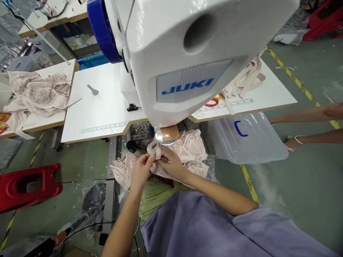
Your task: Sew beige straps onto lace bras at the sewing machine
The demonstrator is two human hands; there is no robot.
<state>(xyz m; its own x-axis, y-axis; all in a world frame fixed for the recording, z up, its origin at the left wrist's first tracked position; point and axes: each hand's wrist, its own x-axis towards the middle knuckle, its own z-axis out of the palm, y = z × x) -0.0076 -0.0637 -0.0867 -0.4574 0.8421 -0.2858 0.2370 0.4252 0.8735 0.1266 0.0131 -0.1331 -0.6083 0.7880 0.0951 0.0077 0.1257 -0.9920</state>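
My left hand (142,167) pinches a looped beige strap (158,152) between thumb and fingertips. From the other side my right hand (173,164) grips the same strap, its fingers curled and partly hidden. Both hands are close together, just below the metal-and-brown front end (168,134) of a white JUKI sewing machine (150,71). Beige lace garments (191,144), which look like bras, lie bunched behind and beside my right hand. More of the lace fabric (123,170) spreads to the left of my left hand.
The white machine table (99,107) carries a grey tool (92,89) on its left and beige straps (245,80) beside red-handled scissors (212,102) on its right. A lace pile (40,92) lies far left. A clear lidded box (252,139) and another person's sandalled foot (292,142) are right.
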